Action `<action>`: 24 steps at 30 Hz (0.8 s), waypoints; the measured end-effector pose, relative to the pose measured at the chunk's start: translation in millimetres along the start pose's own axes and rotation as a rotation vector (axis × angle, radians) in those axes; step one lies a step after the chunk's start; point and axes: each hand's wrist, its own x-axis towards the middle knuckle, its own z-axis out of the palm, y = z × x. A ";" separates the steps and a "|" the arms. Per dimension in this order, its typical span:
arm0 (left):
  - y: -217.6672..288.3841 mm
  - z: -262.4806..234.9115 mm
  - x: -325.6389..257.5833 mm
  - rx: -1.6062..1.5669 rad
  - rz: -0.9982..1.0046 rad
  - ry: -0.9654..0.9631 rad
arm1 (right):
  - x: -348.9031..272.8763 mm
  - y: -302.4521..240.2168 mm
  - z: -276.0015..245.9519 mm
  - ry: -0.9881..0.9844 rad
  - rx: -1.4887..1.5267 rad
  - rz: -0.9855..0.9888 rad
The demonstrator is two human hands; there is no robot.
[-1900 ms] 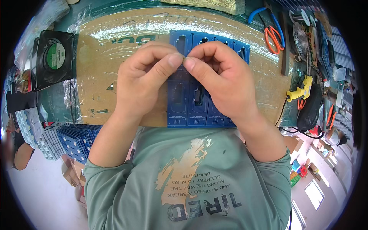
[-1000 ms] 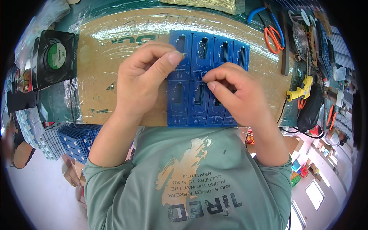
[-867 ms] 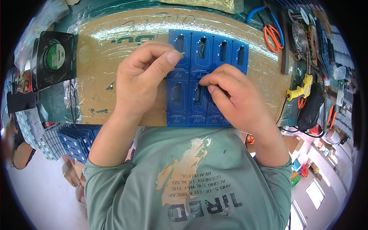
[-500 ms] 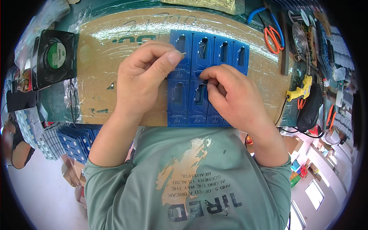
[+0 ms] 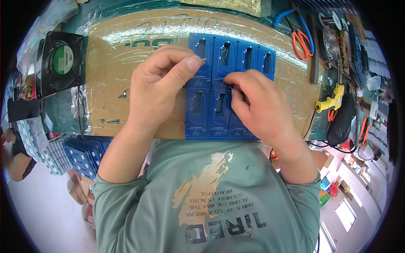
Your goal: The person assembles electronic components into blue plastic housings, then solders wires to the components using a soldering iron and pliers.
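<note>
A panel of blue circuit boards, with long slots cut through it, lies flat in front of me. My left hand hovers over its left edge, thumb and forefinger pinched on thin metal pins whose ends stick out past the fingertips. My right hand is low over the middle of the panel, its fingertips pressed together close to the board's surface. What they hold is too small to make out. Several loose pins show in a slot of the upper row.
Brown cardboard lies under the panel. To the left stands a black fan. Blue-handled pliers, orange-handled scissors and a yellow glue gun lie at the right. Several blue boards are stacked below the table edge.
My right hand has shifted slightly right, with its fingertips drawn closer together. The left hand keeps its pinch on the pins. The whole view has moved a little.
</note>
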 end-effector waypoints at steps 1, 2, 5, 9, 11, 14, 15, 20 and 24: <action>0.2 0.3 -0.2 -0.004 -0.007 0.001 | -1.3 -0.6 -0.7 -0.024 -0.067 -0.015; 0.4 0.6 -0.4 -0.008 -0.013 0.001 | -2.1 -0.9 -1.2 -0.047 -0.134 -0.030; 0.0 0.2 -0.9 -0.004 -0.014 0.008 | -1.1 -1.1 -3.9 -0.051 -0.138 -0.028; -1.1 -0.9 -0.3 -0.007 -0.005 -0.002 | -0.3 0.7 -4.1 -0.018 0.012 0.016; -0.4 0.7 -0.7 -0.017 0.001 0.010 | 0.1 0.9 -5.0 -0.043 0.130 0.075; 0.4 1.1 -0.7 -0.023 -0.026 0.009 | 0.2 0.6 -4.8 -0.067 0.277 0.177; 0.3 0.8 -0.8 -0.022 -0.026 0.011 | 0.4 0.3 -4.8 -0.068 0.279 0.176; -1.3 0.5 0.2 -0.019 -0.019 0.008 | 1.9 2.6 -4.5 -0.126 0.251 0.131; -0.1 1.0 -0.6 -0.003 -0.011 0.003 | -0.3 4.4 -2.4 -0.073 0.198 0.065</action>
